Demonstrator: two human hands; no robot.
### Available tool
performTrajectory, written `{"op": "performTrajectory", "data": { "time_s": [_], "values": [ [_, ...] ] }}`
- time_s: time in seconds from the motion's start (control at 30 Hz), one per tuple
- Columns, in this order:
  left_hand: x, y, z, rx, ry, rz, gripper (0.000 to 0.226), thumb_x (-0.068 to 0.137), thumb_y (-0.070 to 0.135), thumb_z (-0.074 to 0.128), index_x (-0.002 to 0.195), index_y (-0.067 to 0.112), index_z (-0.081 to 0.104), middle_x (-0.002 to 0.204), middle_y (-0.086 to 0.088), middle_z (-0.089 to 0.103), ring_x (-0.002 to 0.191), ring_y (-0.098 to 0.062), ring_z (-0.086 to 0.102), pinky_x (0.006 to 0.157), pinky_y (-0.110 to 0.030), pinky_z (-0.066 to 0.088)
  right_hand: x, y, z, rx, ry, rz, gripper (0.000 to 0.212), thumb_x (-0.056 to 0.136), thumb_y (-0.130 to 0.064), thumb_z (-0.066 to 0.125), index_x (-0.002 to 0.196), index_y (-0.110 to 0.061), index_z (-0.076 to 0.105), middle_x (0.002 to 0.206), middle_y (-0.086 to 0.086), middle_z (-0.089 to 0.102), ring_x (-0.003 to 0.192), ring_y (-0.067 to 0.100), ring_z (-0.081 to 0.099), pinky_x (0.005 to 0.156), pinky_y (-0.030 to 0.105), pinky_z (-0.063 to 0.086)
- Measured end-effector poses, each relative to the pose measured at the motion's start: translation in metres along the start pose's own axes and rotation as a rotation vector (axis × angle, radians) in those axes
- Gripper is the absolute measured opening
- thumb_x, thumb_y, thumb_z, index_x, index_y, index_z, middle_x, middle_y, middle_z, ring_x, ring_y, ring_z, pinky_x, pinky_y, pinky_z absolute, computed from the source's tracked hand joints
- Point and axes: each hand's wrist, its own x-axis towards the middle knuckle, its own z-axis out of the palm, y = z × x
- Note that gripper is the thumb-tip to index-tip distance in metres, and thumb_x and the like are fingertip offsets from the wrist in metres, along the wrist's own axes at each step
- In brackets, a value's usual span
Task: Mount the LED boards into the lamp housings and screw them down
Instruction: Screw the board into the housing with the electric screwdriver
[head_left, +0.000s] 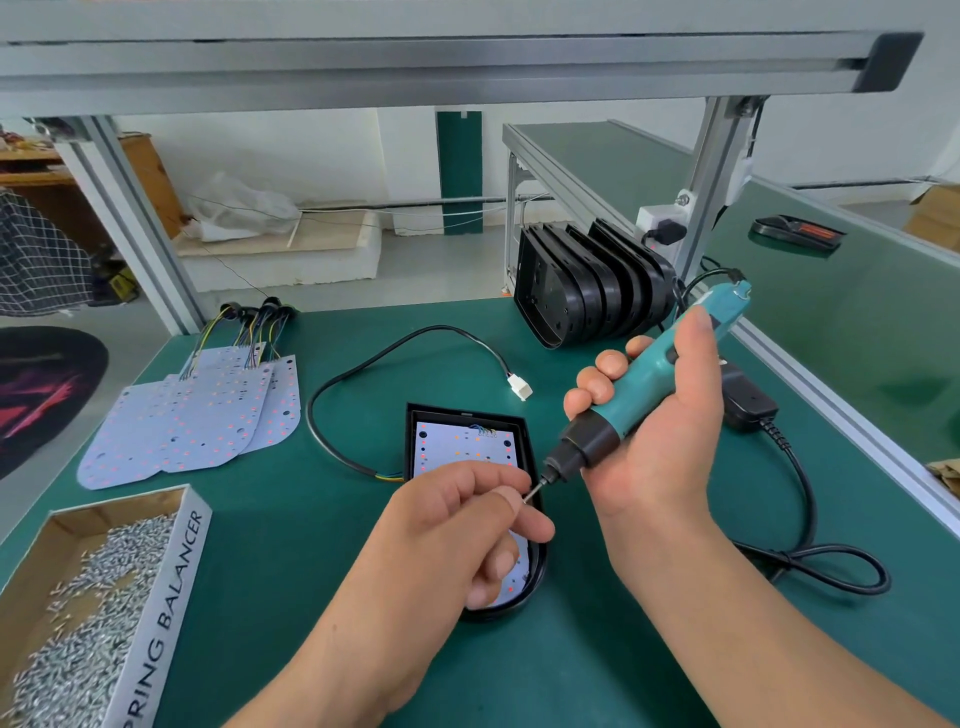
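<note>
A black lamp housing (529, 451) lies flat on the green bench with a white LED board (457, 441) set inside it. My right hand (644, 415) grips a teal electric screwdriver (644, 379), tilted, its bit pointing down-left. My left hand (457, 525) hovers over the board and pinches a small screw at the bit's tip (530, 493). The hand hides the board's lower half. A black cable with a white plug (519, 387) loops out of the housing's left side.
A stack of loose LED boards (197, 415) with wire bundles lies at the left. A cardboard box of screws (88, 613) sits at the front left. Several empty housings (587, 296) stand on edge at the back. The screwdriver's cord and adapter (748, 400) trail at the right.
</note>
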Motion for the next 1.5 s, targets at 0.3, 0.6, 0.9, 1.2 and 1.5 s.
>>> {"op": "performTrajectory", "data": {
  "time_s": [0.3, 0.6, 0.9, 1.2, 1.5],
  "values": [
    [0.017, 0.018, -0.046, 0.646, 0.427, 0.156, 0.035, 0.097, 0.050, 0.062, 0.081, 0.020, 0.065, 0.057, 0.011, 0.054, 0.046, -0.007, 0.040, 0.051, -0.030, 0.035, 0.001, 0.001, -0.004, -0.018, -0.059, -0.034, 0.044, 0.097, -0.060, 0.065, 0.088, -0.019, 0.053, 0.073, 0.001, 0.049, 0.055, 0.018, 0.046, 0.051, 0.029, 0.047],
    [0.033, 0.003, -0.062, 0.951, 0.306, -0.145, 0.066, 0.089, 0.084, 0.048, 0.072, 0.023, 0.029, 0.056, 0.011, 0.029, 0.050, -0.015, 0.027, 0.056, -0.034, 0.027, -0.009, 0.028, -0.005, -0.146, -0.195, -0.013, 0.034, 0.097, -0.052, 0.062, 0.085, -0.021, 0.056, 0.070, 0.005, 0.045, 0.051, 0.020, 0.042, 0.051, 0.031, 0.047],
    [0.039, -0.006, -0.062, 0.893, 0.217, -0.176, 0.044, 0.098, 0.051, 0.056, 0.077, 0.021, 0.030, 0.071, 0.004, 0.034, 0.062, -0.020, 0.030, 0.060, -0.034, 0.027, -0.018, 0.040, -0.002, -0.219, -0.351, -0.038, 0.058, 0.075, -0.063, 0.086, 0.087, -0.017, 0.052, 0.069, 0.007, 0.046, 0.048, 0.023, 0.044, 0.049, 0.033, 0.048],
    [0.043, -0.008, -0.064, 0.892, 0.203, -0.179, 0.043, 0.098, 0.050, 0.056, 0.078, 0.021, 0.032, 0.071, 0.003, 0.034, 0.063, -0.021, 0.030, 0.061, -0.035, 0.028, -0.020, 0.045, -0.003, -0.297, -0.402, -0.082, 0.050, 0.081, -0.063, 0.082, 0.082, -0.022, 0.055, 0.069, 0.006, 0.049, 0.046, 0.022, 0.048, 0.052, 0.033, 0.049],
    [0.043, -0.008, -0.062, 0.897, 0.212, -0.186, 0.045, 0.099, 0.050, 0.057, 0.077, 0.020, 0.032, 0.070, 0.003, 0.034, 0.062, -0.021, 0.030, 0.060, -0.034, 0.028, -0.022, 0.046, 0.000, -0.294, -0.440, -0.097, 0.048, 0.084, -0.060, 0.081, 0.084, -0.020, 0.055, 0.069, 0.007, 0.048, 0.047, 0.023, 0.047, 0.052, 0.033, 0.050]
  ]
}}
